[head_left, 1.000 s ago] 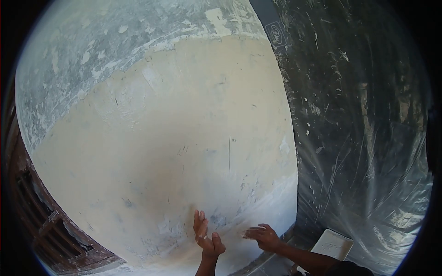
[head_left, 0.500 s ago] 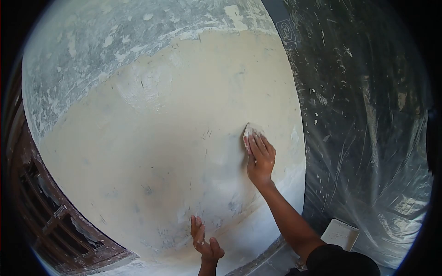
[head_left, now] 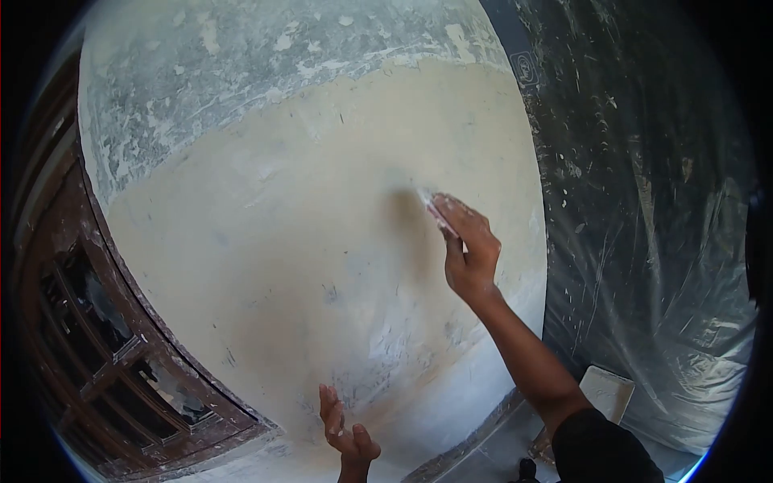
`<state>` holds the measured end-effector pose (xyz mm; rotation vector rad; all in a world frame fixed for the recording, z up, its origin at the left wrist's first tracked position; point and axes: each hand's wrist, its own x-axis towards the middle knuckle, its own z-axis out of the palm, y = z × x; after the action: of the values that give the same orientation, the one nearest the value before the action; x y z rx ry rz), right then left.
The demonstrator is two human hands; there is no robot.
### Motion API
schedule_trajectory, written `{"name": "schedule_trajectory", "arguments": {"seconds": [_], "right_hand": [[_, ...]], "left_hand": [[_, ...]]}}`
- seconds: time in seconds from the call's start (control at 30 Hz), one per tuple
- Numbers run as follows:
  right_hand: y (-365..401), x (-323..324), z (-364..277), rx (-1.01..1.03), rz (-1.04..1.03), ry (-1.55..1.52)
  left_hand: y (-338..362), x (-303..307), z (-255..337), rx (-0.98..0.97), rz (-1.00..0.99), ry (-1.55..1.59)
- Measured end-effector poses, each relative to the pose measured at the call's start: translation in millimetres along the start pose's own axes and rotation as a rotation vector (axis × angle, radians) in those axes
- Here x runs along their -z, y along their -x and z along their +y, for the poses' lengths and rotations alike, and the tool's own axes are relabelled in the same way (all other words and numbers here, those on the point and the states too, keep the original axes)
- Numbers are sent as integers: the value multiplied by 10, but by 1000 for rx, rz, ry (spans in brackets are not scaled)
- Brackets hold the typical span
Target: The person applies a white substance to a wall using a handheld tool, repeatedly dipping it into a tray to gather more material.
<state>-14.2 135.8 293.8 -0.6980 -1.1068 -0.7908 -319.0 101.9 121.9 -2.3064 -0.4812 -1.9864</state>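
Note:
Before me stands a wall (head_left: 266,217) with a cream, smoothed patch across its middle. My right hand (head_left: 475,249) grips a thin, flat putty spreader (head_left: 436,214), seen nearly edge-on, with white putty along it. Its tip is close to the wall and casts a shadow to the left. Lower down, my left hand (head_left: 346,431) is held near the foot of the wall, palm turned up and fingers apart, with white smears on the fingers.
A brown, paint-spattered window frame (head_left: 121,370) with bars borders the wall on the left. Dark plastic sheeting (head_left: 636,241) hangs along the right. A pale rectangular tray (head_left: 605,393) sits low at the right, beside my arm. Bare grey wall (head_left: 241,56) runs across the top.
My right hand has turned, so the spreader shows edge-on rather than flat against the wall. The view has shifted left, showing more window frame; my left hand sits slightly lower and further left.

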Motion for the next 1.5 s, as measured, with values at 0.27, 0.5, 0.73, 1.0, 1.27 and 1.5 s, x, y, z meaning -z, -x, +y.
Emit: {"name": "schedule_trajectory", "arguments": {"seconds": [0.27, 0.5, 0.73, 1.0, 1.27, 1.5], "right_hand": [[239, -215, 568, 148, -223, 167], [3314, 1242, -462, -155, -895, 47], [882, 605, 61, 86, -534, -40], [-620, -203, 788, 374, -253, 115], [2852, 1807, 849, 379, -1121, 27], [904, 830, 334, 368, -801, -246]], "left_hand": [[13, -28, 120, 2, -36, 41], [-203, -244, 39, -33, -14, 43], [-466, -553, 35, -54, -25, 1], [-507, -966, 159, -77, 16, -37], [-262, -980, 253, -37, -32, -223], [-299, -1097, 335, 16, 125, -213]]}}
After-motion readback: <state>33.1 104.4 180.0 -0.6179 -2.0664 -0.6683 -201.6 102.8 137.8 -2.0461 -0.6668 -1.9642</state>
